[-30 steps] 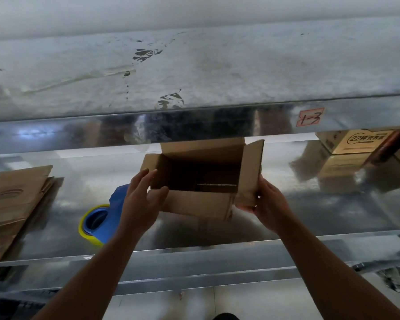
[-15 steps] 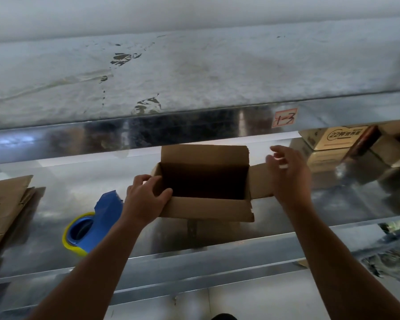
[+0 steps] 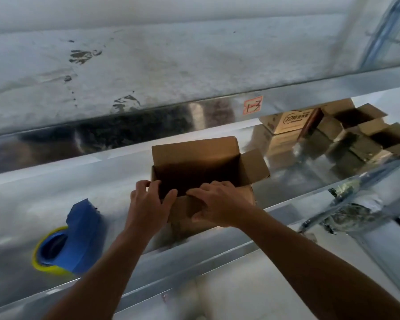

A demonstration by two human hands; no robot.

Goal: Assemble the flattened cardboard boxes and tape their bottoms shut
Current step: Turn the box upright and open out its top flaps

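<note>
The right hand has come off the side flap to join the left hand, both now pinching the near flap of the box right of the dispenser, so flap folding proceeds.

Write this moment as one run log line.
box: upright, open | left hand: grips near-left corner | right hand: grips near edge | tape dispenser: left, untouched
</note>
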